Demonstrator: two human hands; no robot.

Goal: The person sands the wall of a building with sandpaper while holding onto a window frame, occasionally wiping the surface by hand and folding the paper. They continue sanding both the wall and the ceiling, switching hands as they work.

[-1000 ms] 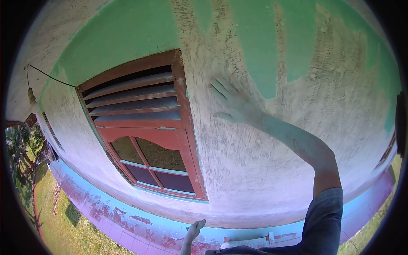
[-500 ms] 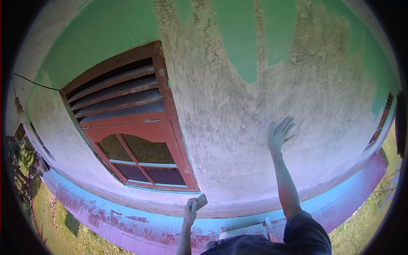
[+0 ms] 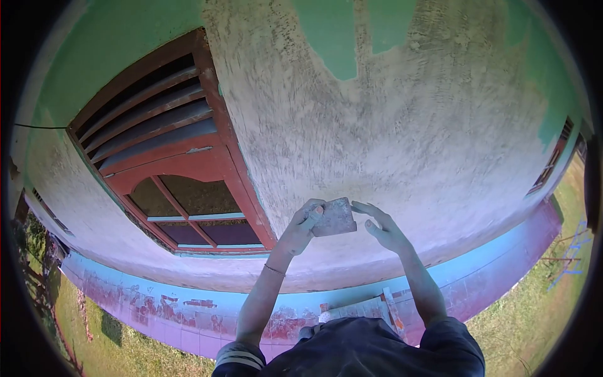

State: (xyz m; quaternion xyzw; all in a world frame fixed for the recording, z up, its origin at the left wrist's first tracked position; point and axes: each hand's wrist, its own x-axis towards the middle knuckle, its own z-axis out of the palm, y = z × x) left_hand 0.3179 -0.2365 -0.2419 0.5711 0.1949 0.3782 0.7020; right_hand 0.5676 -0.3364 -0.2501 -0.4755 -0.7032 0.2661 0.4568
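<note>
My left hand [image 3: 298, 232] grips the left side of a flat, grey-brown rectangular block [image 3: 338, 218], with the thumb laid over its near face. The block is held up in front of the wall [image 3: 301, 151], its worn surface turned partly toward me. To the right of it is my right hand [image 3: 384, 231], open, fingers apart and fingertips close to the block's right edge. Behind both hands the wall is rough and whitish, with bare scraped patches and leftover green paint [image 3: 330, 38] higher up.
A red-brown window [image 3: 188, 188] with louvre slats and glass panes is set in the wall at left. Below runs a tiled ledge [image 3: 157, 314], partly peeling. A plank-like wooden thing [image 3: 361, 309] stands near my body. Grass [image 3: 502, 314] lies at both sides.
My right hand has come off the wall and down beside the block. My left hand has raised the block from low down to the middle. The view has tilted lower.
</note>
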